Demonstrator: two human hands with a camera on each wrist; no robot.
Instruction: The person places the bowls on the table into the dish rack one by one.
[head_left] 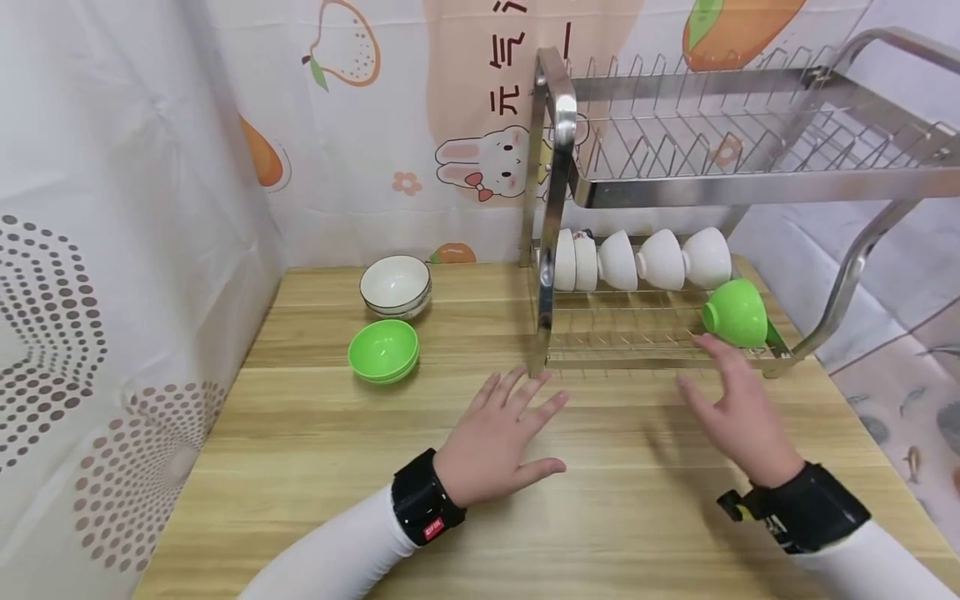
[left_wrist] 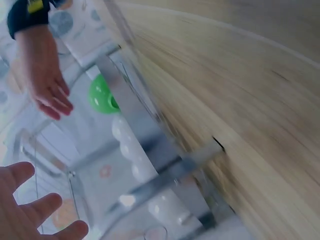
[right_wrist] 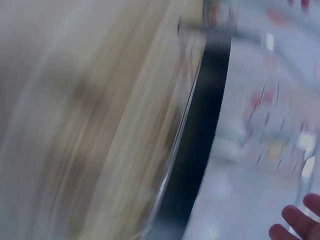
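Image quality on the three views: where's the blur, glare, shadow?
Head: mostly sharp, faint shadow on the table near the right hand, highlights on the steel dish rack; left wrist: soft overall, white glare spot on the dish rack, green bowl readable; right wrist: worst, heavy streaking, likely motion blur, across the wood grain and the dish rack.

At the front right of the dish rack's (head_left: 750, 190) lower tier, a glossy green bowl (head_left: 742, 312) stands on its side, its base facing left; white bowls (head_left: 662, 260) line up behind. Left of the rack, green bowls (head_left: 383, 350) sit nested, mouth up.
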